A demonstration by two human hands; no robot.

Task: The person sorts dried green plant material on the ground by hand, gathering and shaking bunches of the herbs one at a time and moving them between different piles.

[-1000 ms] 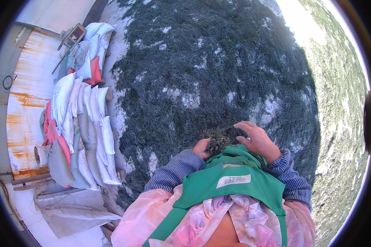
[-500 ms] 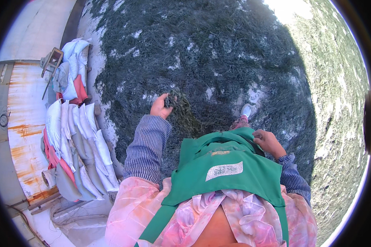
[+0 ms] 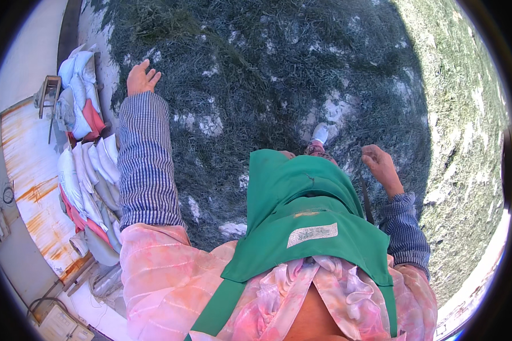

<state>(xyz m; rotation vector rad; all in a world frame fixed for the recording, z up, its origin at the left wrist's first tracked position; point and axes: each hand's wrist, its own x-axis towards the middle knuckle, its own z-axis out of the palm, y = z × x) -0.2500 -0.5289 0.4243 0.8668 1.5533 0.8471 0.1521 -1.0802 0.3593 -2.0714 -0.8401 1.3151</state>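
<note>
My left hand point(image 3: 142, 78) is stretched far forward to the left, fingers spread, with nothing in it. Below and around it spreads a thick layer of dark green, stringy plant strands point(image 3: 239, 113), like seaweed or cut grass. A looser, lighter green streak of strands point(image 3: 222, 48) shows ahead and to the right of that hand; whether it is airborne or lying down is unclear. On the right, my right hand point(image 3: 383, 169) hangs beside the green apron point(image 3: 307, 199) with its fingers curled in. No object shows in it.
Stacked pale and red sacks point(image 3: 91, 182) stand at the left, with a small wooden stool point(image 3: 50, 91) on the farther pile. Beyond is a rust-stained white panel point(image 3: 40, 182). My shoe point(image 3: 320, 133) stands among the strands. Sunlit strands point(image 3: 466, 113) cover the right side.
My left hand has swung forward and left, opened, and let go of the clump of strands. My right hand has moved slightly forward, away from the apron. The view has shifted, too.
</note>
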